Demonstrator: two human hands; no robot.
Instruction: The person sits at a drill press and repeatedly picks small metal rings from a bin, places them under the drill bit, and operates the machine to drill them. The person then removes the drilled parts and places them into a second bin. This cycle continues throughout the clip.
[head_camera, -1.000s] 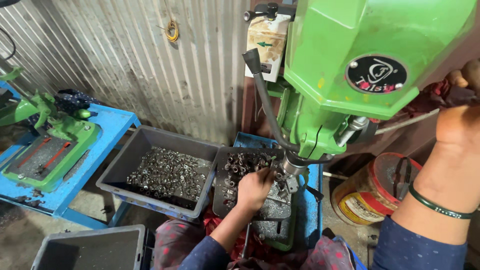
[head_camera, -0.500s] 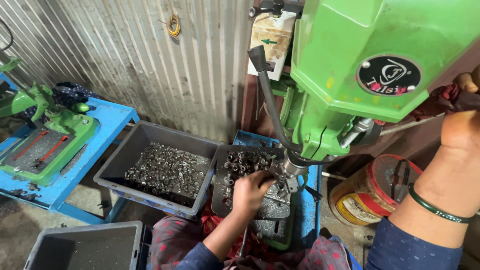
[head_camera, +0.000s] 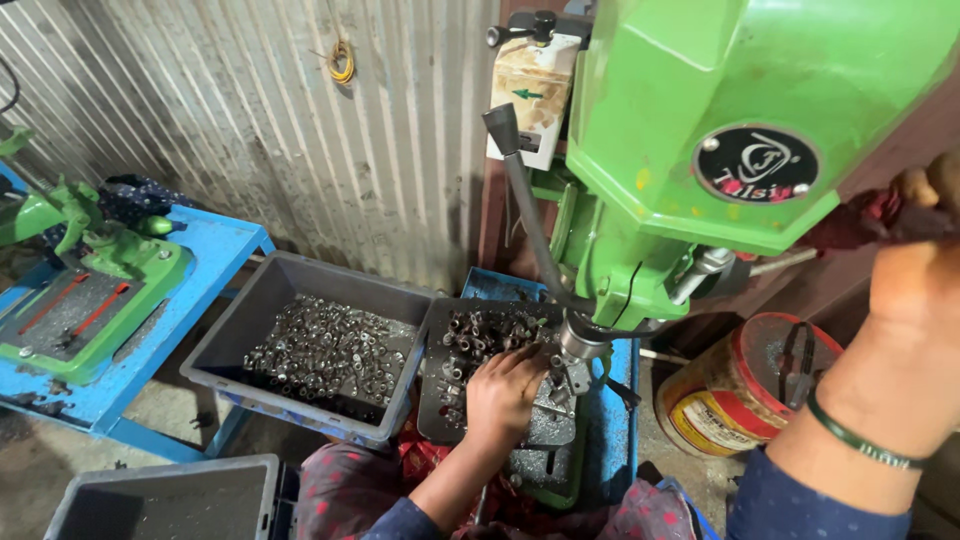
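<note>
Small metal parts (head_camera: 478, 335) in dark tray (head_camera: 432, 400)

The left hand (head_camera: 503, 392) has shifted from the dark tray of small metal parts (head_camera: 470, 345) toward the steel chuck (head_camera: 582, 340) of the green drill press (head_camera: 700, 150). The camera view has dropped slightly.
</note>
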